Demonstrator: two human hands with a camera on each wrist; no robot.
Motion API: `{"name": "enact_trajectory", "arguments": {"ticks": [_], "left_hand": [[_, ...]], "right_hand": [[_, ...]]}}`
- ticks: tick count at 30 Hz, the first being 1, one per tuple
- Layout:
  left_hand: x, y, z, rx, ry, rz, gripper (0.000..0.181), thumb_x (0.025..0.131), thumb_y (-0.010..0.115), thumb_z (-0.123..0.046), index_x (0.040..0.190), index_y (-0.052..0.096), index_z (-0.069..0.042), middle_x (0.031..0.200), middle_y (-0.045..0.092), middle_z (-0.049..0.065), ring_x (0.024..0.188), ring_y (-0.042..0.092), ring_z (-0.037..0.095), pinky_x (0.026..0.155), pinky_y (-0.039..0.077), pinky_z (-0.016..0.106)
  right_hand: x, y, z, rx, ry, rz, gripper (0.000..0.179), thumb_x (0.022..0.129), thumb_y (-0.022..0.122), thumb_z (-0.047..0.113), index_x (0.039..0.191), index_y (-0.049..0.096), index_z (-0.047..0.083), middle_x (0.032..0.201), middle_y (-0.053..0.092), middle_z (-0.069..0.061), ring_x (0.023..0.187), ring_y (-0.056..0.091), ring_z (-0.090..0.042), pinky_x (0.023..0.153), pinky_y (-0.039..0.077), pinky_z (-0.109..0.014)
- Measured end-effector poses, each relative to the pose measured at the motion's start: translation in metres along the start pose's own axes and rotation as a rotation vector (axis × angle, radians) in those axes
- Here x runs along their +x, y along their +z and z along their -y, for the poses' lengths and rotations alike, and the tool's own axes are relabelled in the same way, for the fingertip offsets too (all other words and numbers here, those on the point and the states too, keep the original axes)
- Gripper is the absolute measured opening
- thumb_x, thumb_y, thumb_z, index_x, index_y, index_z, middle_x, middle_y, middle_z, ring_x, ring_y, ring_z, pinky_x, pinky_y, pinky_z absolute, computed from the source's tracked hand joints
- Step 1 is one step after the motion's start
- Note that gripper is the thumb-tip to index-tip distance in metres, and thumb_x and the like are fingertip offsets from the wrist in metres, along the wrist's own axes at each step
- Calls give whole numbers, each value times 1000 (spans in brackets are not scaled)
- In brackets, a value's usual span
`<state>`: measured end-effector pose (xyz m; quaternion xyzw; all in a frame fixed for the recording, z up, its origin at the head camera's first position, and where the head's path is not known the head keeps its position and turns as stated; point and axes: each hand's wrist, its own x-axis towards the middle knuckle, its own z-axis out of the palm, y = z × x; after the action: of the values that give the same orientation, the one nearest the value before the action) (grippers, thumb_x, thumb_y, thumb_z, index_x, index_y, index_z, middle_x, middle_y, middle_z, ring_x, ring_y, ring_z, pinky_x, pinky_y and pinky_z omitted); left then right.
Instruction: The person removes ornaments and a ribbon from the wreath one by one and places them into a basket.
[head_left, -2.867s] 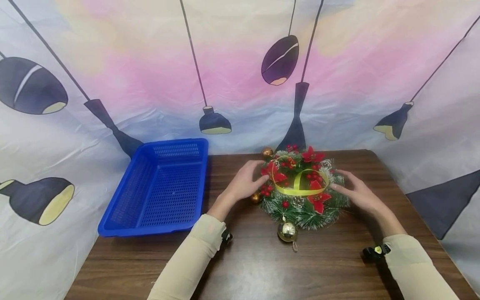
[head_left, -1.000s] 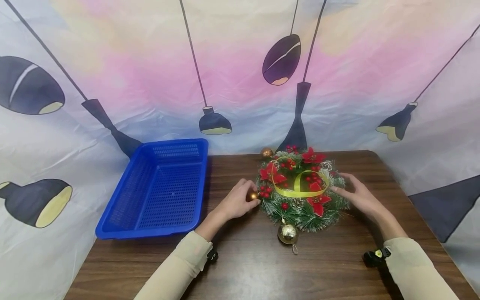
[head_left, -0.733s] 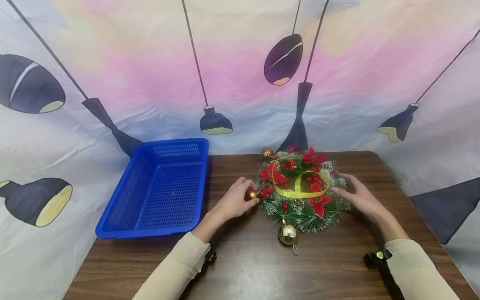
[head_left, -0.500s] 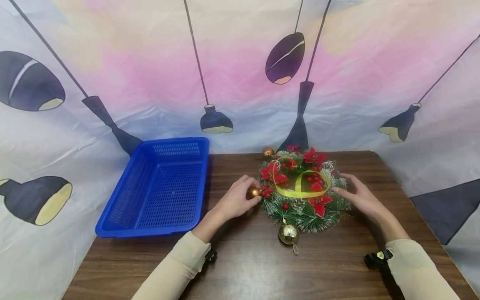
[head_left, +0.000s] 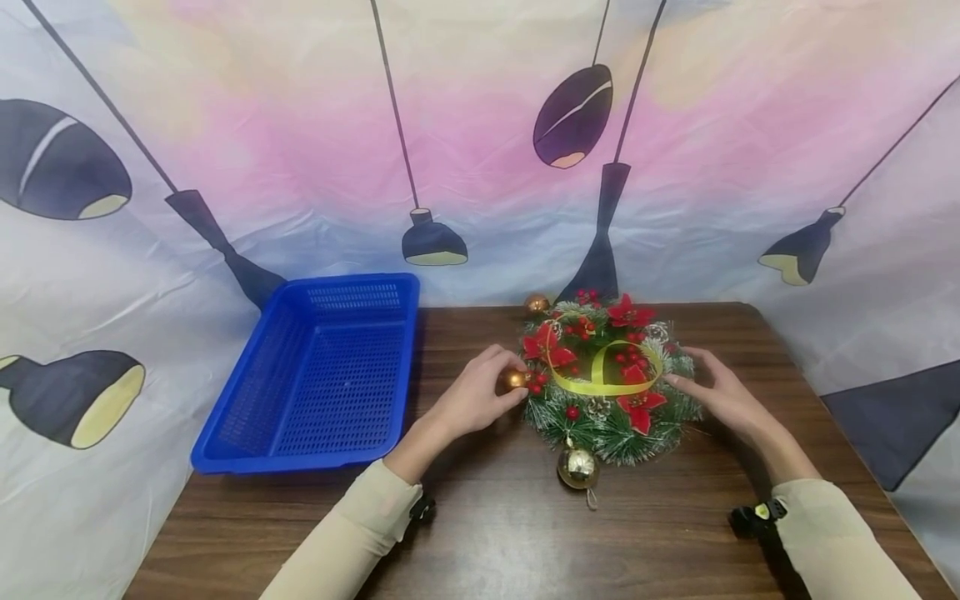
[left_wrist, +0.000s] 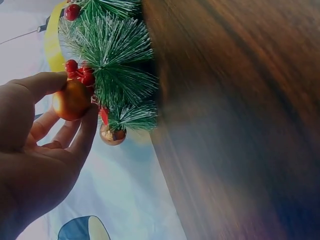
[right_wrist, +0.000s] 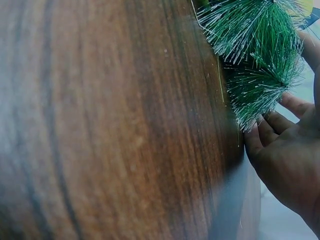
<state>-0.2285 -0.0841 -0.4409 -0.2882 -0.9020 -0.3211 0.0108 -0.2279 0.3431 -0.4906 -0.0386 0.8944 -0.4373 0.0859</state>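
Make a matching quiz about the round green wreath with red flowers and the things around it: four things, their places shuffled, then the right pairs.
Things
1. Blue perforated plastic basket
2. Orange round bauble
3. Flat yellow ribbon
4. Shiny gold round bauble

Places
A. Looped over the wreath
B. At the wreath's near edge
C. On the brown wood-grain table, left of the wreath
D. Held by the left hand

Pairs: 1-C, 2-D, 3-A, 4-B

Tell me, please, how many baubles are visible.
3: copper bauble at the wreath's back left, orange bauble in the left hand, gold bauble at the near edge; others may be hidden.
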Motion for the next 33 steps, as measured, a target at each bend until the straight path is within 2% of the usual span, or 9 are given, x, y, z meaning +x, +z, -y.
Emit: {"name": "enact_trajectory", "arguments": {"ticks": [6, 17, 25, 33], "left_hand": [[2, 0, -5, -26, -20, 16, 34, 99, 77, -24, 128, 69, -9, 126, 65, 5, 121, 63, 23, 108, 51, 40], [6, -1, -10, -36, -12, 23, 32, 100, 76, -25, 128, 69, -10, 125, 66, 4, 121, 63, 23, 107, 52, 40], [7, -2, -12, -36, 18, -2, 33, 98, 79, -25, 127, 71, -11, 123, 67, 2, 118, 64, 21, 106, 53, 39], [8, 1, -15, -44, 30, 8, 34, 98, 78, -27, 128, 72, -11, 121, 69, 2, 113, 65, 20, 102, 55, 37]], "right_hand": [[-3, 0, 3, 6, 3, 1, 92, 104, 63, 53, 168, 18, 4, 168, 20, -34, 151, 20, -59, 111, 26, -81], [-3, 1, 3, 7, 0, -1, 92, 105, 62, 53, 168, 18, 3, 169, 17, -34, 152, 17, -60, 111, 24, -82], [-3, 1, 4, 12, -4, -9, 92, 105, 62, 53, 168, 17, 3, 169, 17, -34, 152, 16, -60, 112, 22, -82], [-4, 1, 5, 7, 0, 0, 92, 105, 62, 53, 168, 16, 4, 170, 15, -34, 152, 15, -61, 111, 22, -84]]}}
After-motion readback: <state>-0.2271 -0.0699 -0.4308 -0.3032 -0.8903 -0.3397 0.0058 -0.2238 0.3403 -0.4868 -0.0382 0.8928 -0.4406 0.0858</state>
